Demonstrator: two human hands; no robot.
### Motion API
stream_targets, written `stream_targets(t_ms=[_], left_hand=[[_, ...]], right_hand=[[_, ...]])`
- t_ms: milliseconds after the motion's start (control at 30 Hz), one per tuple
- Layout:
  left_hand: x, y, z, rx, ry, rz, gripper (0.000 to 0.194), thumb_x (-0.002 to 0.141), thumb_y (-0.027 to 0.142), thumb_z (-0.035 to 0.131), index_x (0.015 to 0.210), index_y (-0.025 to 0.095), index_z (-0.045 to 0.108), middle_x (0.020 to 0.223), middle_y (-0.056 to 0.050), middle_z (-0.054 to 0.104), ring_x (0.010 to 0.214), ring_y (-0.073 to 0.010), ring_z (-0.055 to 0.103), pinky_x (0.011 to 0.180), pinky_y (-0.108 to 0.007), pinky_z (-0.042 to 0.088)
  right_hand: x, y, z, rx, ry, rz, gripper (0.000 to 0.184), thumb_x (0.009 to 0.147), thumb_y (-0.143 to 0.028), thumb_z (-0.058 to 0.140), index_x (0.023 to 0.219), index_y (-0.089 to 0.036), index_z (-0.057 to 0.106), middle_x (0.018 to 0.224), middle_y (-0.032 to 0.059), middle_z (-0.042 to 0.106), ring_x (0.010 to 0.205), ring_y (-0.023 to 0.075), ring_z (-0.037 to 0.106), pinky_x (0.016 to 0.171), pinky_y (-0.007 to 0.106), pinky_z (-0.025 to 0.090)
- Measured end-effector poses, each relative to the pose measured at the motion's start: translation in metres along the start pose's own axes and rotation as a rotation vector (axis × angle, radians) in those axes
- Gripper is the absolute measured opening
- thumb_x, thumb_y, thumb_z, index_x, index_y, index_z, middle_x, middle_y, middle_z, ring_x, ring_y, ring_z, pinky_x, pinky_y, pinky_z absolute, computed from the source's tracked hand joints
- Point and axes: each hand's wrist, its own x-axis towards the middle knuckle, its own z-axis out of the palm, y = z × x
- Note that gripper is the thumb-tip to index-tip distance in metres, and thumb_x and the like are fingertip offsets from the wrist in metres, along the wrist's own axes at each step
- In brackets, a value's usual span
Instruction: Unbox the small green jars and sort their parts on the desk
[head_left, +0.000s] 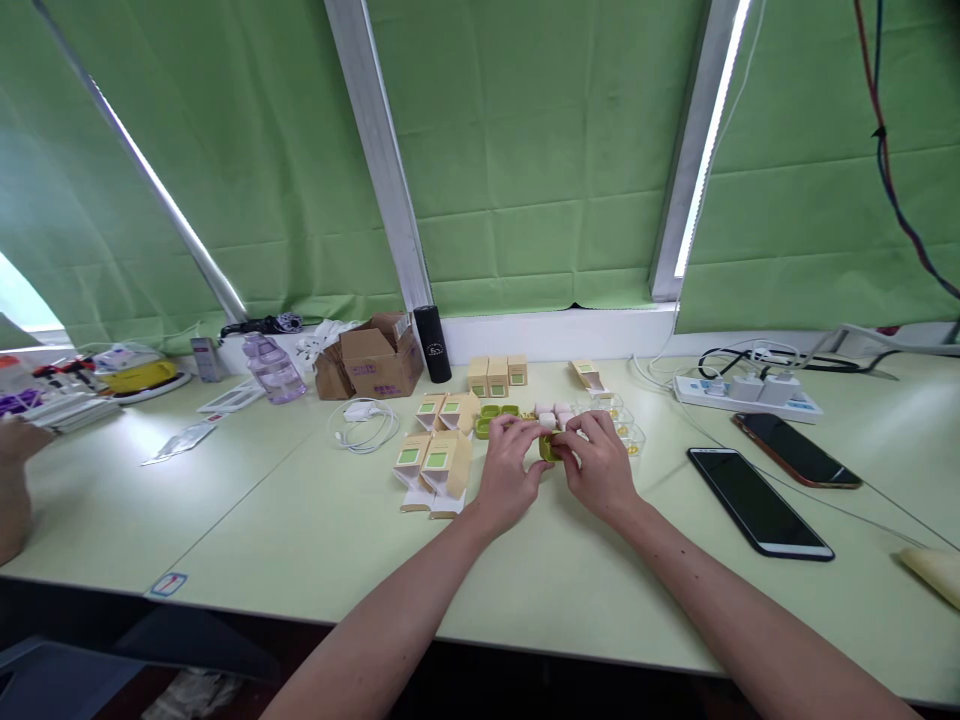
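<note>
Between both hands is a small olive-green case, held just above or on the table; I cannot tell which. My left hand pinches its left side with bent fingers. My right hand grips it from the right, thumb and fingertips pressed on it. Just beyond the hands lie several white and pinkish small cylinders, partly hidden. Clear plastic holders with yellow pieces sit right behind my right hand. More green cases stand left of the cylinders. Open cardboard boxes with green labels lie left of my left hand.
Small closed boxes stand at the back, near a black bottle and a brown carton. Two phones and a power strip with cables lie right. A coiled white cable is left. Another person's hand shows far left.
</note>
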Motion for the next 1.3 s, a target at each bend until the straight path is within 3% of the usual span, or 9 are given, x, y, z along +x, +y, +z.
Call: stream_targets(t_ms=[533,1300], left_hand=[[0.0005,-0.0007,-0.0003,0.161,0.023,0.047,0.043,0.089,0.017,0.070,0.131,0.027,0.066,0.124,-0.008,0.071,0.117,-0.0314,0.051,0.100,-0.053,0.051],[0.0006,-0.0030,0.0004,0.213,0.041,0.028,0.042,0.091,0.017,0.068,0.133,0.024,0.066,0.123,-0.009,0.071,0.112,-0.0306,0.053,0.095,-0.050,0.053]], right_hand=[[0.0028,-0.0022,-0.0014,-0.006,-0.015,-0.025,0.019,0.092,-0.005,0.058,0.087,-0.021,0.068,0.090,0.0075,0.061,0.092,0.0247,0.048,0.072,0.036,0.044],[0.0022,-0.0023,-0.0014,-0.008,-0.026,-0.036,0.019,0.095,-0.008,0.056,0.089,-0.022,0.067,0.091,0.0083,0.061,0.092,0.0256,0.050,0.072,0.038,0.044]])
